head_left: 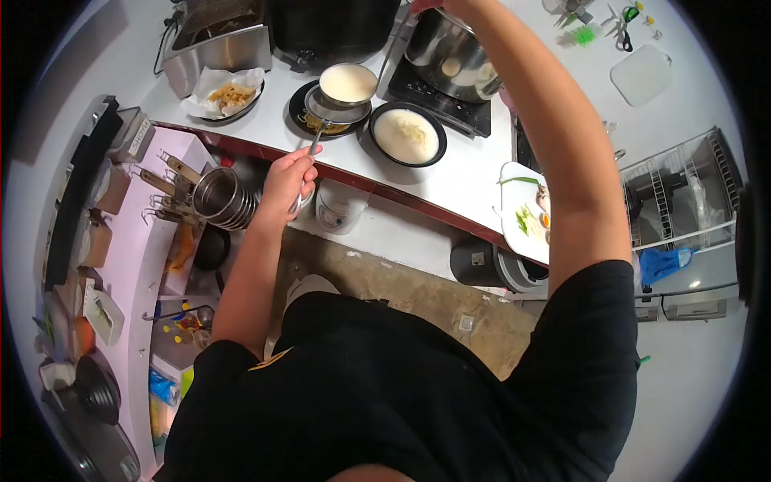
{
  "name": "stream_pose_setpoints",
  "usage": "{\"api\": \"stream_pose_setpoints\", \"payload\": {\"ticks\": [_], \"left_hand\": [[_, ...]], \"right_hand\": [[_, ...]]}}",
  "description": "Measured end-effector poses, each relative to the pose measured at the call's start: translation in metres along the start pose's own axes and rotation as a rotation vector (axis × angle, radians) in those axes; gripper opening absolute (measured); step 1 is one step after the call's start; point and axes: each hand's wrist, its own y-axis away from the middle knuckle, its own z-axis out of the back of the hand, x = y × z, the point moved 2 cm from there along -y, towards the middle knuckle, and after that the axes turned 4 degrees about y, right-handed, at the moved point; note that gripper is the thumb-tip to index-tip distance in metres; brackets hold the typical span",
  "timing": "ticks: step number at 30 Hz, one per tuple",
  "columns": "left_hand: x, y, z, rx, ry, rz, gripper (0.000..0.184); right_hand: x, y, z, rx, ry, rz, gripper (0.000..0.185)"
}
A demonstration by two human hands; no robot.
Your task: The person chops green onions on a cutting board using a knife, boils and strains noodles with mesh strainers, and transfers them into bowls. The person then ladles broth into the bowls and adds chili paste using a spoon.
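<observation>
My left hand (291, 183) is closed round the handle of a metal strainer (340, 115), which lies over a black bowl (297, 108) with noodles in it. Right above the strainer is a ladle (348, 83) full of creamy white liquid. Its long handle rises to my right hand (438, 5), closed at the top edge of the view and partly cut off. Beside them stands a second black bowl (440, 145) of white broth with pale noodles in the middle. A steel pot (450, 52) sits on the induction cooker (434, 99) behind, partly hidden by my right arm.
A paper-lined bowl (229, 92) of fried food stands at the left, near a steel fryer (217, 58). At the right is a white board (522, 229) with greens and egg. Strainer baskets (218, 197) hang left of my forearm. Bins stand under the counter.
</observation>
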Motion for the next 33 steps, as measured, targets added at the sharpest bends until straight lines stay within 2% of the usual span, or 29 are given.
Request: {"api": "stream_pose_setpoints", "payload": {"ticks": [5, 11, 13, 15, 17, 19, 23, 26, 29, 33], "left_hand": [[0.006, -0.001, 0.002, 0.003, 0.011, -0.031, 0.026], [0.007, -0.007, 0.002, -0.032, 0.011, -0.056, 0.028], [0.006, -0.008, 0.000, -0.047, -0.005, -0.062, 0.028], [0.005, -0.008, -0.001, -0.070, -0.026, -0.053, 0.029], [0.004, -0.008, -0.001, -0.081, -0.039, -0.057, 0.028], [0.006, -0.012, 0.001, -0.077, -0.021, -0.047, 0.027], [0.008, -0.013, 0.003, -0.071, -0.011, -0.050, 0.026], [0.010, -0.015, 0.005, -0.073, -0.009, -0.047, 0.027], [0.010, -0.015, 0.005, -0.073, -0.009, -0.052, 0.028], [0.007, -0.013, 0.004, -0.071, -0.020, -0.061, 0.028]], "right_hand": [[-0.013, 0.018, -0.015, -0.051, 0.086, 0.052, 0.040], [-0.023, 0.028, -0.029, -0.083, 0.180, 0.346, 0.050], [-0.029, 0.025, -0.033, -0.029, 0.221, 0.288, 0.052], [-0.037, 0.022, -0.038, -0.137, 0.310, 0.498, 0.053], [-0.042, 0.021, -0.041, -0.112, 0.330, 0.445, 0.050], [-0.039, 0.026, -0.045, -0.243, 0.390, 0.653, 0.048], [-0.032, 0.041, -0.040, -0.087, 0.322, 0.503, 0.049], [-0.033, 0.047, -0.042, -0.108, 0.314, 0.642, 0.050], [-0.032, 0.051, -0.045, -0.115, 0.371, 0.722, 0.048], [-0.031, 0.062, -0.046, -0.080, 0.297, 0.818, 0.046]]}}
